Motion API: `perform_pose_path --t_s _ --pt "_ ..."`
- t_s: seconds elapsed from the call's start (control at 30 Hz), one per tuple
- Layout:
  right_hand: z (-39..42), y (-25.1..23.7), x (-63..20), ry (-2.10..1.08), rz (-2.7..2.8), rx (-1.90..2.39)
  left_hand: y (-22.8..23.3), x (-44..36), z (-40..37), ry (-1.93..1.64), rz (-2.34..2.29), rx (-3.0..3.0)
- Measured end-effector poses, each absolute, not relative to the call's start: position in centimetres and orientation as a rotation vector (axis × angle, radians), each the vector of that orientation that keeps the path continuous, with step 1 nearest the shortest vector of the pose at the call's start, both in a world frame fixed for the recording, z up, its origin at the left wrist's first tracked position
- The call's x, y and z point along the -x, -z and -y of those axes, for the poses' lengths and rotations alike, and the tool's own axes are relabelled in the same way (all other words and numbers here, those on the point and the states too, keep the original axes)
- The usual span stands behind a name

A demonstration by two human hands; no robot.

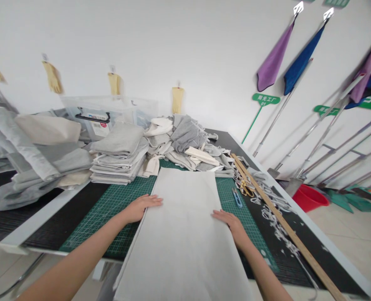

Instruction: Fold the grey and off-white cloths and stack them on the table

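A long stack of pale grey fabric (185, 225) lies in front of me on a green cutting mat (97, 213), its near end reaching past the table edge. My left hand (143, 207) rests on the stack's left edge, fingers stretched out over the top. On the opposite edge lies my right hand (231, 223), its fingers also extended flat on the cloth. Blue thread snips (237, 198) and gold-handled scissors (245, 189) are to the right of the stack. Behind it on the left stands a neat pile of folded grey cloth (118, 156).
Loose fabric scraps (188, 140) heap up at the back. A clear plastic bin (94, 115) stands behind the folded pile. Along the right runs a wooden strip (282, 221) beside white offcuts (275, 223). Draped cloth (44, 167) covers the left side. A red bucket (311, 198) is on the floor.
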State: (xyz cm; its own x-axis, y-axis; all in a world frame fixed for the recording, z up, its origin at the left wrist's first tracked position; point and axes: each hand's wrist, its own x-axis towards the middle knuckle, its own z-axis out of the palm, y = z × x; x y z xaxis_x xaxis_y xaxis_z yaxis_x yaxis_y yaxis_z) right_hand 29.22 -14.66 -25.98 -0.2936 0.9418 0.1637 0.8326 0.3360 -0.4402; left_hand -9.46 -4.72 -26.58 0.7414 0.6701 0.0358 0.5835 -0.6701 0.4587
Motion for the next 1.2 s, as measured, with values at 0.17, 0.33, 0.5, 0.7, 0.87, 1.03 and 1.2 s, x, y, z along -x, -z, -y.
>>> perform_pose_path --t_s 0.17,0.33,0.5,0.7,0.87,1.03,1.2 --pt "14.5 26.0 -29.2 -0.356 2.203 1.556 26.6 9.5 4.4 -0.287 -0.931 -2.5" --pt "14.9 25.5 -28.5 -0.35 2.19 1.555 26.4 9.5 4.5 -0.342 -0.923 -2.444" --pt "16.6 25.3 -27.8 -0.359 2.182 1.541 26.2 10.1 5.7 -0.322 -0.907 -2.438" --pt "18.6 25.1 -27.7 -0.388 2.212 1.511 25.2 11.1 7.2 -0.238 -0.836 -2.43" --pt "18.4 24.6 -27.7 -0.412 2.226 1.479 25.3 11.2 6.5 -0.243 -0.835 -2.37" --pt "18.0 24.5 -27.6 -0.436 2.184 1.465 25.4 11.0 6.4 -0.295 -0.837 -2.309" --pt "17.5 24.3 -27.6 -0.543 2.055 1.53 24.3 10.4 6.8 -0.407 -0.913 -2.17"
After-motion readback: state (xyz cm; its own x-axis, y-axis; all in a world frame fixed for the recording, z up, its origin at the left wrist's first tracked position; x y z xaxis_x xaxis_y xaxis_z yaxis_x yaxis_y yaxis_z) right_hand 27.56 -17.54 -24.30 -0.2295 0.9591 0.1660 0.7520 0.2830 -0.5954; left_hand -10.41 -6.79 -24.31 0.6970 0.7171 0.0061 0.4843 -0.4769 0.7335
